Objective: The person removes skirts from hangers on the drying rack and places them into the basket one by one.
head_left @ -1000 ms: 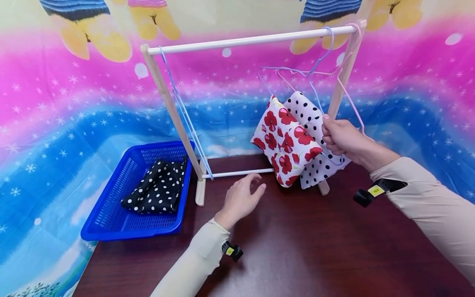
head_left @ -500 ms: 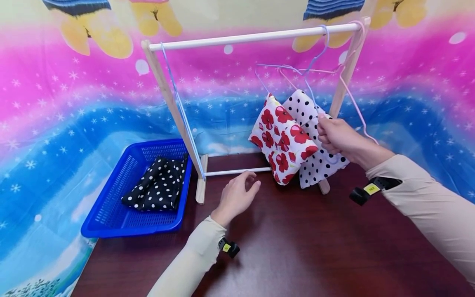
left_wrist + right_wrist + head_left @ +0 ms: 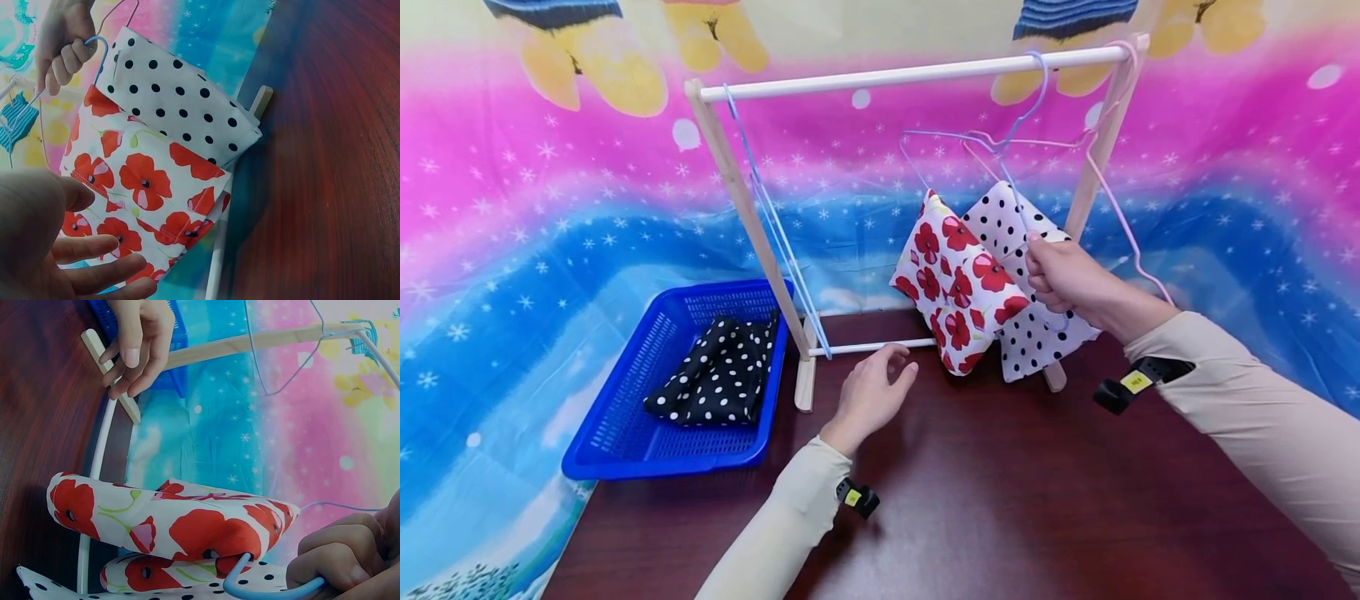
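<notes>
My right hand [image 3: 1071,279] grips the right end of a blue hanger [image 3: 951,133], its fingers curled round the wire [image 3: 237,586]. The hanger's hook sits over the rack's top bar. Folded over this hanger is a white cloth with red flowers [image 3: 958,283]. Behind it, a white cloth with black dots [image 3: 169,94] hangs from a pink hanger [image 3: 1113,208] by the right post. My left hand [image 3: 872,400] hovers before the lower bar with loosely bent fingers, holding nothing. In the left wrist view, its spread fingers appear in front of the flowered cloth without visibly gripping it.
A wooden rack with a white top bar [image 3: 865,81] stands on the dark table [image 3: 1000,517]. Blue hanger wires [image 3: 767,212] hang at its left post. Further left, a blue basket [image 3: 580,467] holds a black cloth with white dots [image 3: 718,375]. A patterned backdrop surrounds the table.
My right hand has moved left, sliding the blue hanger and flowered cloth along the top bar, away from the dotted cloth. My left hand has shifted slightly left.
</notes>
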A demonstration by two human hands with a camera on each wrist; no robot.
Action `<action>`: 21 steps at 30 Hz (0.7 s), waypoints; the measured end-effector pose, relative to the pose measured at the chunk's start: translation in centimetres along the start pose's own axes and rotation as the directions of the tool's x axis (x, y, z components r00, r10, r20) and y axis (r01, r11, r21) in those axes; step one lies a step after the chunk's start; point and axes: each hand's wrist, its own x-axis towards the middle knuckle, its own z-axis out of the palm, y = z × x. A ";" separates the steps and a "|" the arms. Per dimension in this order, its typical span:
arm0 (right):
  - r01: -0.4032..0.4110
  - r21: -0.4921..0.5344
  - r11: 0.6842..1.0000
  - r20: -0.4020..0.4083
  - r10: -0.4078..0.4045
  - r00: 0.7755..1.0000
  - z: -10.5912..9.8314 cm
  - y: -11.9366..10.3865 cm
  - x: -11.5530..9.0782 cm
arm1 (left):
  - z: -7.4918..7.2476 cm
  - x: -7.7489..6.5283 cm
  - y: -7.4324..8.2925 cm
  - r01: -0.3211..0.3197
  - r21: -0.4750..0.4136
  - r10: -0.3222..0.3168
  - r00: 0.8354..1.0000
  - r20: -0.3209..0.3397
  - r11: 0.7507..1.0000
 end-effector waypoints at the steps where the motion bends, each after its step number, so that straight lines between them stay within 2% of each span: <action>1: 0.001 -0.002 1.000 -0.001 -0.001 1.000 0.1 0.0 0.0 | -0.1 0.0 -0.1 0.004 -0.001 -0.004 1.000 0.000 1.000; 8: -0.002 -0.004 1.000 -0.003 0.002 1.000 0.6 -0.2 0.1 | -0.4 0.2 -0.5 0.022 -0.029 -0.023 1.000 -0.010 0.999; 21: -0.005 -0.001 1.000 0.030 0.005 1.000 1.6 -0.8 0.6 | -1.0 0.6 -1.6 0.067 -0.008 -0.068 0.995 -0.068 0.998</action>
